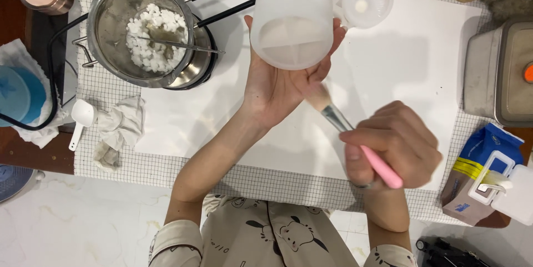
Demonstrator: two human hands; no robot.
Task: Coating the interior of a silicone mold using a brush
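The left hand (277, 86) cups a white mould (291, 23); the right hand (391, 145) pinches a pink brush (355, 139), its bristles beside the left palm.

Your table (33, 150) under a grid-patterned cloth (277, 181), white sheet (411, 56) on it, steel melting pot (141, 28) of white wax pellets (150, 36), white scoop (82, 118), crumpled tissue (119, 125), blue carton (480, 172), grey container (499, 72).

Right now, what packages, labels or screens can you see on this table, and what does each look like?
Carton: right edge of the table, lying tilted; blue top, yellow band, brown lower part, small blue label.
White clip-lid box: right beside the carton, partly cut off by the frame.
Screens: none that I can make out.
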